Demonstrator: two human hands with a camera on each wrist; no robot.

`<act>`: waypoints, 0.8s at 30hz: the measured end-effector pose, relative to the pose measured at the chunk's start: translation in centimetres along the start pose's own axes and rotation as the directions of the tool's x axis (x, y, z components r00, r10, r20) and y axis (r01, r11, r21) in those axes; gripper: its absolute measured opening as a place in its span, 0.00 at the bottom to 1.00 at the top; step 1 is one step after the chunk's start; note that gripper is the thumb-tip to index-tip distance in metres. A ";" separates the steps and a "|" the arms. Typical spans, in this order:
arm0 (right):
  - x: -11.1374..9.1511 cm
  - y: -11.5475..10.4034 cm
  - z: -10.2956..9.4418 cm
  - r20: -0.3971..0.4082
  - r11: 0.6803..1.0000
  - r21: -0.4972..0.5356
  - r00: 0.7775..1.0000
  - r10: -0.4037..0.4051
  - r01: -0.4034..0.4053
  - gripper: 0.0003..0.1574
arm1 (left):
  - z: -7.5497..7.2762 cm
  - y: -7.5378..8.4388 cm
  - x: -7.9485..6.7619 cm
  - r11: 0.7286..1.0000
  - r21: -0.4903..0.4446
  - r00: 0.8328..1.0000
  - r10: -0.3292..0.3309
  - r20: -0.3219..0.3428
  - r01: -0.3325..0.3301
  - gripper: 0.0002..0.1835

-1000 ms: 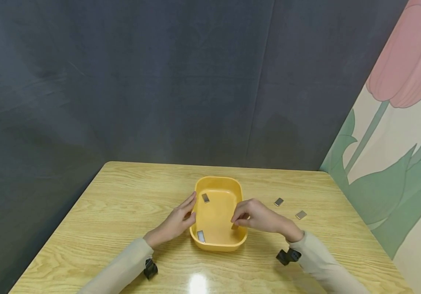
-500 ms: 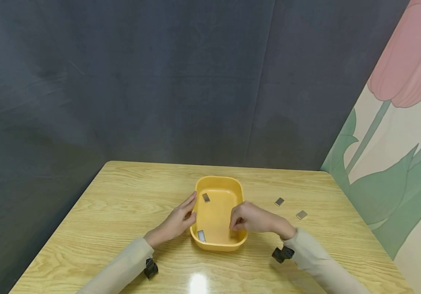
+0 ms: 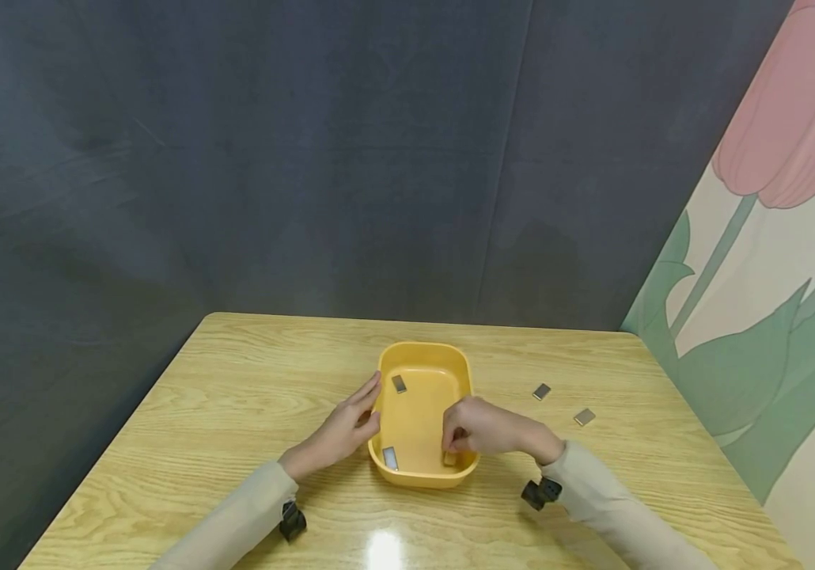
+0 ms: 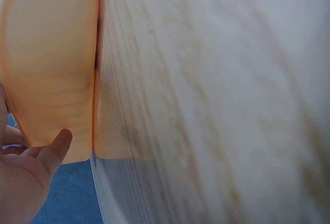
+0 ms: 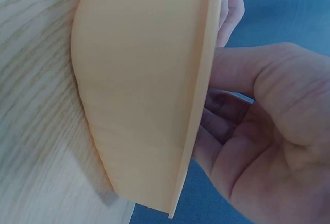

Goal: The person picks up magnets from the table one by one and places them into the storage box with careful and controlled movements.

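My right hand (image 3: 482, 427) reaches over the right side of a yellow plastic basin (image 3: 422, 480), its fingers curled down inside. It pinches a small rectangular metallic piece (image 3: 449, 458) low near the basin floor; in the right wrist view the wall (image 5: 139, 90) hides the fingertips. My left hand (image 3: 342, 427) rests against the basin's left side with fingers fairly straight, some at the rim and one fingertip (image 4: 65, 135) on the outer wall. Inside the basin lie a dark metallic piece (image 3: 399, 384) at the far left and a shiny one (image 3: 389, 458) at the near left.
To the basin's right, two more small metallic pieces, one farther back (image 3: 541, 391) and one nearer (image 3: 584, 416), lie on the wooden table (image 3: 251, 380). A dark curtain (image 3: 350, 158) hangs behind the table, with a flower-patterned panel (image 3: 771, 317) at right.
My right hand has moved slightly toward the basin's near side and down, and the piece at its fingertips now shows below them. My left hand and the other pieces keep their places.
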State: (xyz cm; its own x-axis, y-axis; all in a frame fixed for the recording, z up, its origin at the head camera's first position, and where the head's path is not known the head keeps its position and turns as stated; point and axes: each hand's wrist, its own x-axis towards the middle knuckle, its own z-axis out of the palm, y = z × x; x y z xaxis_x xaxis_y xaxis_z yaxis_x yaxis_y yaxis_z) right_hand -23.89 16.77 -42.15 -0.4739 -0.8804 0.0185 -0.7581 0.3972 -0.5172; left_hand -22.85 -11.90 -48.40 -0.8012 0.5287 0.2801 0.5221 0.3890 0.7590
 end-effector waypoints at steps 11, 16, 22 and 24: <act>0.5 0.1 0.4 0.047 0.998 -0.043 0.998 0.039 -0.037 0.12 | 0.0 0.1 0.0 1.000 -0.005 1.000 0.001 0.002 -0.001 0.30; 0.9 0.1 0.4 0.046 0.995 -0.096 0.998 0.036 -0.032 0.16 | 0.0 0.1 0.0 1.000 -0.007 1.000 0.007 -0.003 -0.007 0.30; 1.3 0.3 0.6 0.051 0.990 -0.137 0.998 0.029 -0.022 0.22 | 0.0 0.0 0.0 1.000 -0.010 1.000 -0.003 0.003 0.003 0.30; 1.4 0.4 0.8 0.059 0.990 -0.137 0.998 0.035 -0.026 0.23 | 0.0 0.0 0.0 1.000 -0.015 1.000 -0.010 0.008 0.010 0.30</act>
State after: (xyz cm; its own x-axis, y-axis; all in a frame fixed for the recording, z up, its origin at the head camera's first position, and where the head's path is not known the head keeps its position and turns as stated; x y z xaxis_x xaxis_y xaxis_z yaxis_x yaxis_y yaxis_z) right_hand -24.51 15.52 -42.98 -0.4725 -0.8799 -0.0502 -0.7997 0.4520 -0.3951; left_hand -22.90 -11.92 -48.37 -0.8043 0.5305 0.2677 0.5092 0.3830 0.7707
